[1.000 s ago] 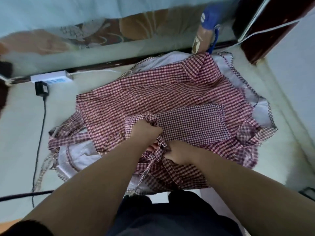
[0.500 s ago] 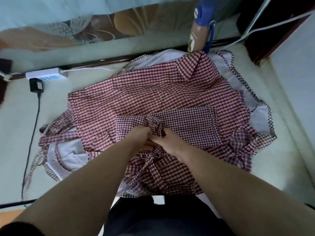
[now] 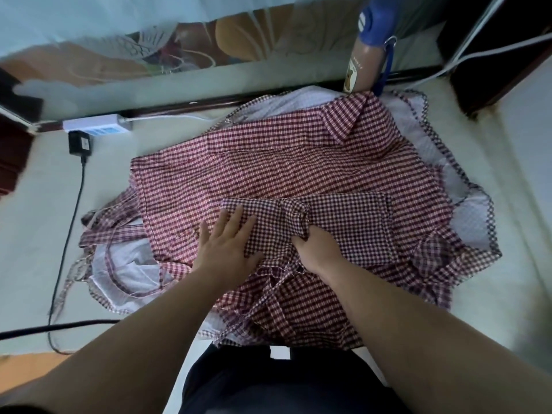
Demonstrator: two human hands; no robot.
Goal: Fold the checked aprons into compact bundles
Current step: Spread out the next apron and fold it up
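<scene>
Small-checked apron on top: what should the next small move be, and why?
Probably the right hand should pull the bunched ridge flat while the left hand pins the small-checked apron: its middle is puckered, so it isn't compact yet.

aprons [image 3: 268, 162]: matt woven checked cloth | power strip [image 3: 95, 127]: smooth plastic

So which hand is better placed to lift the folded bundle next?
Probably the right hand: it grips the knotted middle of the bundle, while the left hand only presses flat on it.
</scene>
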